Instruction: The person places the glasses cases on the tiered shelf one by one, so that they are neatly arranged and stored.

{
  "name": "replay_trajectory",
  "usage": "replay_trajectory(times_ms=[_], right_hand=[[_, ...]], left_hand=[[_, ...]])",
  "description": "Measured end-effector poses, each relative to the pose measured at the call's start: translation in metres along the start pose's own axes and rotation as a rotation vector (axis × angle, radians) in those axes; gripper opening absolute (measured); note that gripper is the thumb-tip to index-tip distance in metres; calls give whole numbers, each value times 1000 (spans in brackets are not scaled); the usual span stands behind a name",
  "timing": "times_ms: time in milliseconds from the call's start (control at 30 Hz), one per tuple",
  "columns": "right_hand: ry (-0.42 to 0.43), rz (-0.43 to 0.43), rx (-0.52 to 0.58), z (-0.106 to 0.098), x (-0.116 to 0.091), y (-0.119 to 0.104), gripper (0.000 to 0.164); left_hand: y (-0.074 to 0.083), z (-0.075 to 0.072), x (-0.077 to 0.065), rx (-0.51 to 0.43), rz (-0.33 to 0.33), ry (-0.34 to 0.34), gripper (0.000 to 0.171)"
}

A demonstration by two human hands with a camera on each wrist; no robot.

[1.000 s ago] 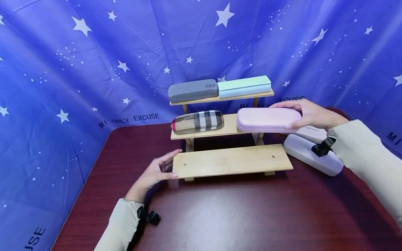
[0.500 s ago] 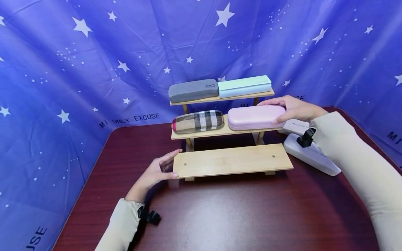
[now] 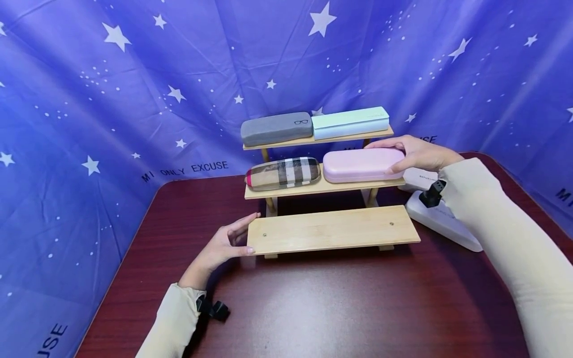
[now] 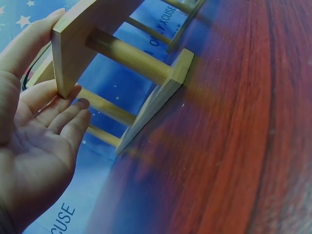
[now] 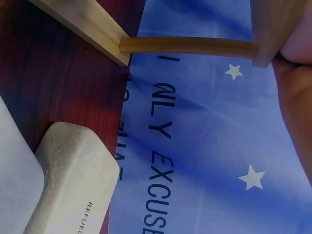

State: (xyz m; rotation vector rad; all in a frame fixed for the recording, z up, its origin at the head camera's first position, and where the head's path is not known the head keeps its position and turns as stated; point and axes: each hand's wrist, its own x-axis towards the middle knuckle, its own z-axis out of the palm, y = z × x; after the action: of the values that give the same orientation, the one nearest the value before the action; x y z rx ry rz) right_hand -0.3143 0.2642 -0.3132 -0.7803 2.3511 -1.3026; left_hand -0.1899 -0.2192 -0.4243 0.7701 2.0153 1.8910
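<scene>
In the head view my right hand (image 3: pixel 423 153) grips the right end of a pink glasses case (image 3: pixel 358 165). The case sits on the right half of the middle tier of a wooden three-tier display stand (image 3: pixel 331 230). A plaid glasses case (image 3: pixel 283 174) lies close to its left on that same tier. My left hand (image 3: pixel 218 247) holds the left end of the bottom board, thumb at the front edge. From the left wrist view, the left fingers (image 4: pixel 68 119) curl beneath that board end. Only a sliver of the pink case (image 5: pixel 301 41) shows in the right wrist view.
On the top tier sit a grey glasses case (image 3: pixel 275 129) and a mint green glasses case (image 3: pixel 351 123). Two pale cases (image 3: pixel 440 221) lie on the dark red table (image 3: pixel 313 303) right of the stand, partly under the right arm. A blue star-print curtain (image 3: pixel 201 59) hangs behind.
My right hand has brought the pink case leftward from the stand's right side onto the middle tier, beside the plaid case. My left hand has kept its place.
</scene>
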Motion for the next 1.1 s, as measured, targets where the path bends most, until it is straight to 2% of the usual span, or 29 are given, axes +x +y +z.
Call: replay_trajectory(times_ms=[200, 500, 800, 1100], right_hand=[[-1, 11, 5, 1, -2, -2, 68], [97, 6, 10, 9, -13, -1, 65], [156, 14, 77, 13, -39, 2, 68], [236, -132, 186, 19, -82, 13, 67]], left_hand=[[0, 0, 0, 3, -3, 1, 80], [-1, 0, 1, -3, 9, -9, 79], [-1, 2, 0, -7, 3, -2, 79], [-1, 1, 0, -7, 0, 4, 80]])
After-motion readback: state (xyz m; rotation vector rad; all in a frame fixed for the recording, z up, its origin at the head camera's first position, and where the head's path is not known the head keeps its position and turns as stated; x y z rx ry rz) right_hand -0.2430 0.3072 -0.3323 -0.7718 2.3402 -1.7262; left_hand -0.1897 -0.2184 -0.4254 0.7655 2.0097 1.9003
